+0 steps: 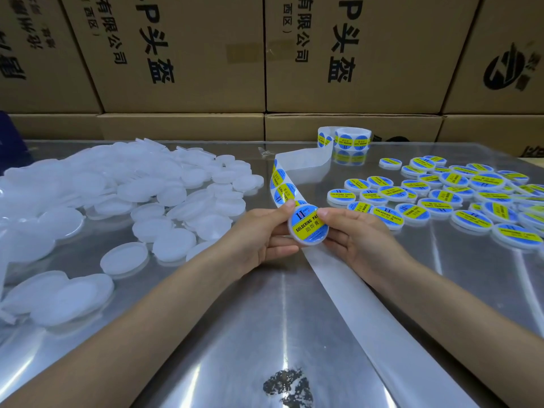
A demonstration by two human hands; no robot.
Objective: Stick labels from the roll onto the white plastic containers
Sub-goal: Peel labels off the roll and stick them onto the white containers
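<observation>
A round white plastic container (309,226) with a blue and yellow "Soldering Paste" label on top is held above the table's middle. My left hand (262,231) grips its left side, thumb on the upper rim. My right hand (353,234) grips its right side, thumb at the top right edge. The label roll (351,139) stands at the back, and its strip (282,184) of blue and yellow labels curls down to the container. Empty backing paper (368,313) trails toward the near right.
A heap of unlabelled white containers (123,198) covers the left of the shiny metal table (235,334). Several labelled containers (459,195) lie scattered on the right. Cardboard boxes (182,54) wall off the back. A dark stain (288,384) marks the near edge.
</observation>
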